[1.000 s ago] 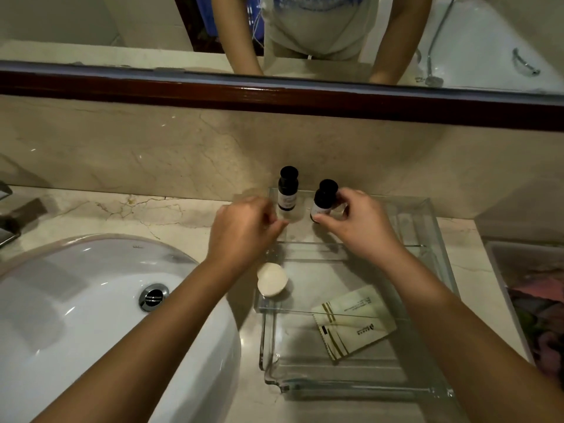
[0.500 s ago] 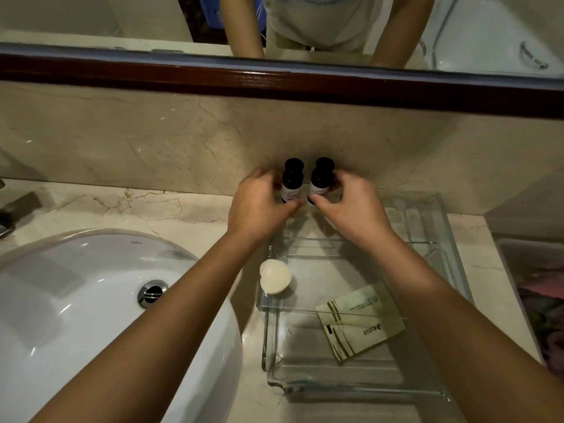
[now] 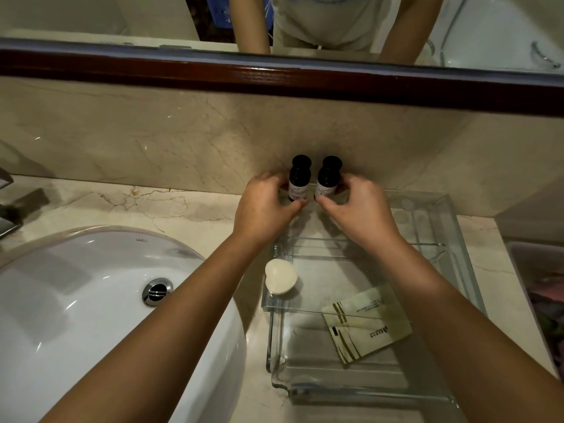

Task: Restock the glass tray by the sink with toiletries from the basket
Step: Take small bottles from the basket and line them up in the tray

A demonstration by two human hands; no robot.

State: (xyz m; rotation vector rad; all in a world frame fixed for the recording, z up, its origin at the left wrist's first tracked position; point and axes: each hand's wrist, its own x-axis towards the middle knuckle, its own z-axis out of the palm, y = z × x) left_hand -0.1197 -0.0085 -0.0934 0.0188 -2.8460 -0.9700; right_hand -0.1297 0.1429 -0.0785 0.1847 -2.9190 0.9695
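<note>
Presently, the grip of the left hand (image 3: 265,209) is closed round the left bottle (image 3: 298,181), thumb in front and fingers curled behind. The right hand (image 3: 358,210) holds the right bottle (image 3: 328,180) in the same manner. Both bottles are dark, black-capped and pale-labelled. They stand upright just beside each other, a narrow gap between them, at the far left corner of the glass tray (image 3: 459,239), close to the marble wall. Their bases are hidden behind the thumbs, so contact with the tray floor cannot be confirmed. Nearer in the tray, a round white soap (image 3: 280,279) lies at the left wall, and a beige sachet (image 3: 366,328) lies flat and askew, well apart from the bottles. The tray sits on the marble tabletop (image 3: 137,206), just right of the white sink (image 3: 76,315). The basket (image 3: 540,285) shows at the right edge, its contents blurred.
</note>
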